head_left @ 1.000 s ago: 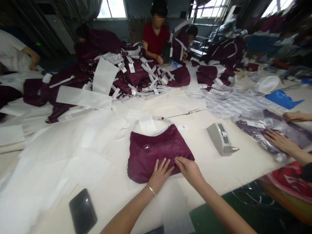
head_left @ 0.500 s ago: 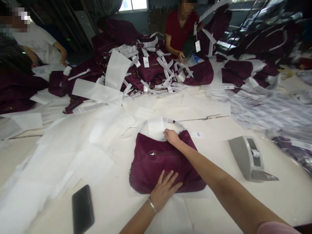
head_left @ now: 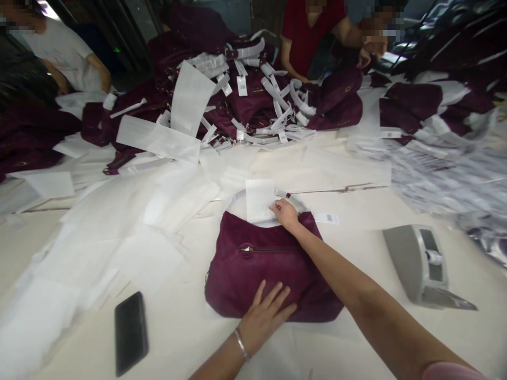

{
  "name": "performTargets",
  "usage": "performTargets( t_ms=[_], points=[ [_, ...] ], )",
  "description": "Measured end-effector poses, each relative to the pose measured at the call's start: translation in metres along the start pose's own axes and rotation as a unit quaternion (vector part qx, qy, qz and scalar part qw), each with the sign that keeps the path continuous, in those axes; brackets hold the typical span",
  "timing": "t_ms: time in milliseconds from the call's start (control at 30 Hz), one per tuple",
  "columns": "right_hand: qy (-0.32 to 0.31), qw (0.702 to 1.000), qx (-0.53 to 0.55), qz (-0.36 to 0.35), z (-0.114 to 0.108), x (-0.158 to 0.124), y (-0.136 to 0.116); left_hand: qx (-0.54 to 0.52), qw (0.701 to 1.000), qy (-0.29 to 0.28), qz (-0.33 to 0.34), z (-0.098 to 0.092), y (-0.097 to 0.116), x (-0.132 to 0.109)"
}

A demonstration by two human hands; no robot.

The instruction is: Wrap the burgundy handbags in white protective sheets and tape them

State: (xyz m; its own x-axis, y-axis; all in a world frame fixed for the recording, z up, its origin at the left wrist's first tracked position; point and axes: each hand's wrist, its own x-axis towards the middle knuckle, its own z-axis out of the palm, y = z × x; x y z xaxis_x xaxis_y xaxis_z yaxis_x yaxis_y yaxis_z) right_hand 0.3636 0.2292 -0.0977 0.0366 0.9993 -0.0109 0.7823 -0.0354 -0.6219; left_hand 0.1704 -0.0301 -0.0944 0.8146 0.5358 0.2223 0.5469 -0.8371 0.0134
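Observation:
A burgundy handbag (head_left: 237, 274) lies flat before me, its zip pocket facing up and its wrapped handle (head_left: 235, 199) arching away from me. My left hand (head_left: 263, 315), with a silver bangle at the wrist, rests on the bag's lower front, fingers spread. Above the bag's top edge, my right hand (head_left: 285, 214) is closed, its fingertips pinching the right edge of a small white paper sheet (head_left: 259, 198). That sheet lies across the handle opening. A white hang tag (head_left: 327, 218) sticks out at the bag's upper right.
A grey tape dispenser (head_left: 414, 264) stands to the right, a black phone (head_left: 130, 333) to the left. White paper sheets (head_left: 130, 227) cover the left of the table. Burgundy bags (head_left: 245, 105) are heaped at the back, where co-workers stand. Clear plastic bags (head_left: 443, 163) lie at right.
The small white sheet now stands more upright and flat, with my right hand at its edge. My left hand stays on the bag. A co-worker's arms at the back have moved right.

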Motion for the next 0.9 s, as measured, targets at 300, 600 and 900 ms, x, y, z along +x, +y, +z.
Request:
performTargets(
  t_ms=[300, 600, 900],
  points=[
    [-0.003, 0.99, 0.139, -0.006, -0.004, 0.004, 0.013, -0.008, 1.0, -0.013, 0.006, 0.0, 0.001, -0.003],
    [-0.207, 0.926, 0.3, -0.099, -0.039, -0.018, -0.011, -0.033, 0.999, -0.032, -0.003, 0.009, 0.002, -0.006],
    [-0.213, 0.899, 0.116, -0.364, -0.056, -0.101, -0.01, -0.037, 0.999, -0.021, 0.0, 0.012, 0.002, -0.007]
  ],
)
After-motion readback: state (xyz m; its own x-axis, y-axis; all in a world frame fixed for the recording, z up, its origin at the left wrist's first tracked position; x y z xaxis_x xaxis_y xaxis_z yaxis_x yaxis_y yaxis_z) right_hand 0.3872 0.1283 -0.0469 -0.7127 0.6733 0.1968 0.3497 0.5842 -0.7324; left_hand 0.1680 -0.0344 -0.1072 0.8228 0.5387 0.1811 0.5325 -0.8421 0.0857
